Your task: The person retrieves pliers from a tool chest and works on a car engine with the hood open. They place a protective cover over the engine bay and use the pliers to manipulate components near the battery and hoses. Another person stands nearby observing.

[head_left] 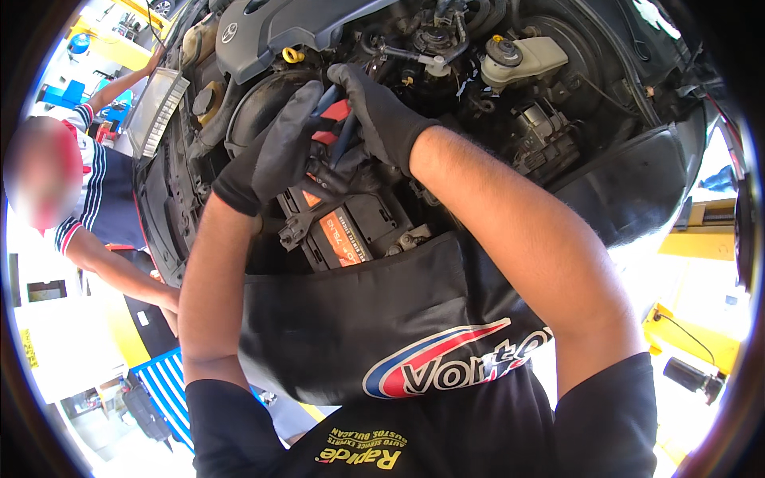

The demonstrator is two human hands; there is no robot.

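Observation:
Both my hands wear black gloves and meet over the car battery [382, 219], which has an orange label, in an open engine bay. My left hand [283, 147] comes from the left with its fingers closed about a red and dark-grey piece [341, 110]. On the other side of that piece, my right hand [381, 111] is bent down with curled fingers, gripping it too. Its kind cannot be made out, as the gloves cover much of it. Just below the left hand, a dark clamp-like bracket [296, 229] lies at the battery's edge.
A black fender cover [335, 327] drapes over the car's near edge. Around my hands are the engine cover [263, 32], a yellow dipstick loop [293, 55] and a pale fluid reservoir [542, 60]. At the left, another person [103, 183] stands beside the headlight [157, 111], arms reaching toward the car.

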